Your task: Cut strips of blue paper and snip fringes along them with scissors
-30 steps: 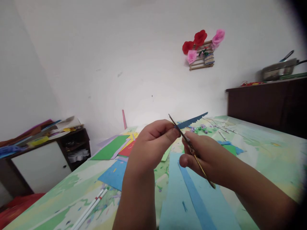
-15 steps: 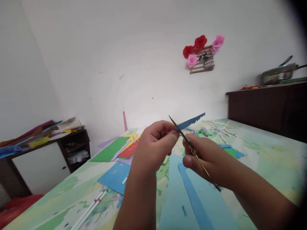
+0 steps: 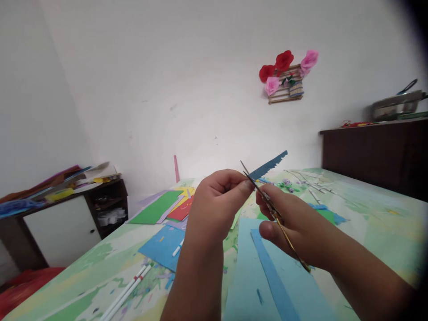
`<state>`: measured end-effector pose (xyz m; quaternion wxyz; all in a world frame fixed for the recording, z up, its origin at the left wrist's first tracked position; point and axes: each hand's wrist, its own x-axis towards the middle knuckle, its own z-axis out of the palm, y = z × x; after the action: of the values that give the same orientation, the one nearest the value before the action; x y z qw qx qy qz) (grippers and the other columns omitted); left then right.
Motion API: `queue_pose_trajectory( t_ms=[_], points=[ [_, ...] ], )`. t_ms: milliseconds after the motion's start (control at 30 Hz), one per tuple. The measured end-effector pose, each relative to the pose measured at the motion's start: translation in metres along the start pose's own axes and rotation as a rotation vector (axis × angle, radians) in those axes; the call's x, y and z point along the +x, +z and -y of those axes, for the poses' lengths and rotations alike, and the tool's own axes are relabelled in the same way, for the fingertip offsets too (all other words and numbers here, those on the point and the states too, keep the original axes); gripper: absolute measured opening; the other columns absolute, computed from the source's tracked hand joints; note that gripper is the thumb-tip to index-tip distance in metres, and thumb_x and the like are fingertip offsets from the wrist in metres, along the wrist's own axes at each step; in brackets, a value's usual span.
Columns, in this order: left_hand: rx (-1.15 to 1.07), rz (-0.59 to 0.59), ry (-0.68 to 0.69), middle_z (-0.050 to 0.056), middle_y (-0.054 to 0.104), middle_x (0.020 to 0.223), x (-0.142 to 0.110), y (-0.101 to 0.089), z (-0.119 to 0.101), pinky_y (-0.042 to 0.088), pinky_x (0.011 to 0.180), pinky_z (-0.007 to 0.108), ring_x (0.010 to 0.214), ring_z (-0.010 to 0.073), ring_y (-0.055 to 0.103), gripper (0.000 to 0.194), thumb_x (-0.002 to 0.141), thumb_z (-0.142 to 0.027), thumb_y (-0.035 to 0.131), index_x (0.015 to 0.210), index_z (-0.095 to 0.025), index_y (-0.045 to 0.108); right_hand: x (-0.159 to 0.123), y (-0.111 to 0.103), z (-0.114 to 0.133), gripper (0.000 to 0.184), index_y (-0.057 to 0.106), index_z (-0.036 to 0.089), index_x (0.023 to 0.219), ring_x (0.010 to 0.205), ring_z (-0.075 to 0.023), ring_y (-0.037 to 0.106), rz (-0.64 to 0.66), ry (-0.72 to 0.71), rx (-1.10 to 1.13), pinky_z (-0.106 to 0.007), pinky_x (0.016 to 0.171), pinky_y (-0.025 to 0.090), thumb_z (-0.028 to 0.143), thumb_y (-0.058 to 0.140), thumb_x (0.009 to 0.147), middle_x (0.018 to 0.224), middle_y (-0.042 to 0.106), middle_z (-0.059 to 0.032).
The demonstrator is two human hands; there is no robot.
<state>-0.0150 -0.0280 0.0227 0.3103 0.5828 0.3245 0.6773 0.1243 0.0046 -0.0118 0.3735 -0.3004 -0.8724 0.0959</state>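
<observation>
A narrow blue paper strip [image 3: 270, 164], its lower edge cut into a fringe, is pinched between the thumb and fingers of my left hand [image 3: 222, 198]. My right hand [image 3: 287, 218] is closed around gold-handled scissors [image 3: 277, 215]. Their blades are slightly apart and cross the strip right beside my left fingertips. Below my hands lies a light blue sheet [image 3: 245, 267], with a longer blue strip [image 3: 272, 278] and a few tiny blue snippets [image 3: 260, 296] on it. My left fingers hide the strip's near end.
Green sheet [image 3: 157, 207], red sheet [image 3: 180, 210] and blue sheet [image 3: 160, 245] lie left on the patterned tablecloth. White sticks [image 3: 127, 292] and scraps are near the front. Thin stems [image 3: 314, 185] and purple paper flowers [image 3: 288, 183] lie at the back right. A dark cabinet [image 3: 368, 156] stands right.
The scissor blades have parted a little at the strip. Both hands keep their grips, and the whole view has shifted slightly.
</observation>
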Motion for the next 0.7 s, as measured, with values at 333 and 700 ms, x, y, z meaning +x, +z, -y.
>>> queue_pose_trajectory(
  t_ms=[333,700],
  points=[
    [0.117,0.001,-0.039,-0.006,0.033,0.040,-0.0014,-0.0036,-0.0018,0.018,0.037,0.019,0.039,0.0035,0.026,0.013,0.060,-0.021,0.062,0.051,-0.016,0.055,-0.0002,-0.0022,0.0049,0.053,0.035,0.020,0.068,0.049,-0.0104,0.034,-0.007,0.007,-0.048,-0.023,0.044,0.028,0.073,0.029,0.071,0.057,0.041,0.0027],
    [0.058,0.054,-0.059,-0.007,0.032,0.040,-0.0020,-0.0065,-0.0039,0.023,0.040,0.019,0.040,0.0029,0.026,0.015,0.058,-0.019,0.063,0.048,-0.016,0.052,0.0012,-0.0006,0.0040,0.049,0.030,0.021,0.062,0.045,-0.0089,0.030,-0.029,0.010,-0.121,-0.022,0.042,0.021,0.067,0.040,0.072,0.052,0.035,0.0052]
  ],
)
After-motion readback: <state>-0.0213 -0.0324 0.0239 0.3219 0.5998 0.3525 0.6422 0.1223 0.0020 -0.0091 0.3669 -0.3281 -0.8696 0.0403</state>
